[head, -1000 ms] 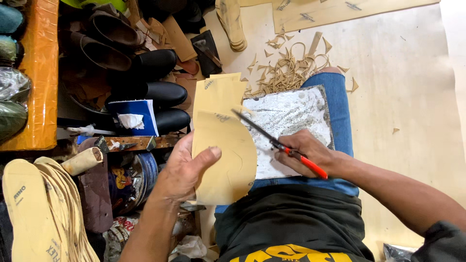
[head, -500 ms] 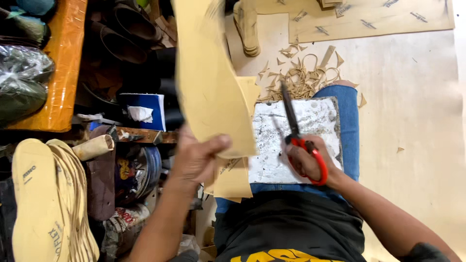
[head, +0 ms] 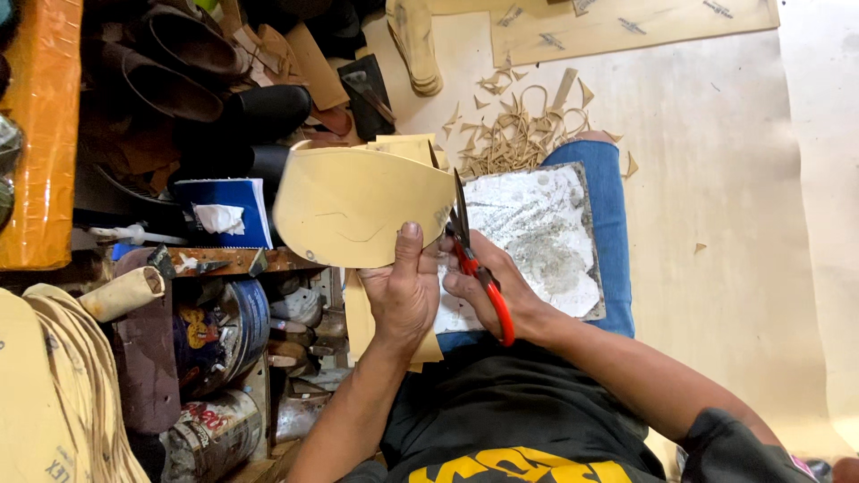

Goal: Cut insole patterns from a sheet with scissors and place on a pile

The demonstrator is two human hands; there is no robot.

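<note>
One tan sheet (head: 358, 206) above left hand (head: 403, 295)

- Right of the right hand (head: 488, 286): bare pale floor (head: 743, 224), open and flat, with only a few stray scraps.
- Ahead of both hands: a heap of trimmings (head: 523, 134) and a stack of soles (head: 413, 45) lie on the floor; beyond them a cut sheet (head: 626, 27).
- Left of the left hand (head: 404, 291): crowded. Dark shoes (head: 215, 80), a blue booklet (head: 228, 210), a wooden ledge (head: 224, 261) and tins (head: 219, 331) fill that side, leaving little room to pass.
- Far left: an orange shelf (head: 40, 134) and a pile of insoles (head: 54, 394).
- Under the hands: a grey slab (head: 546, 233) on the knee; the card (head: 358, 206) and scissors (head: 474, 259) fill the space above it.
</note>
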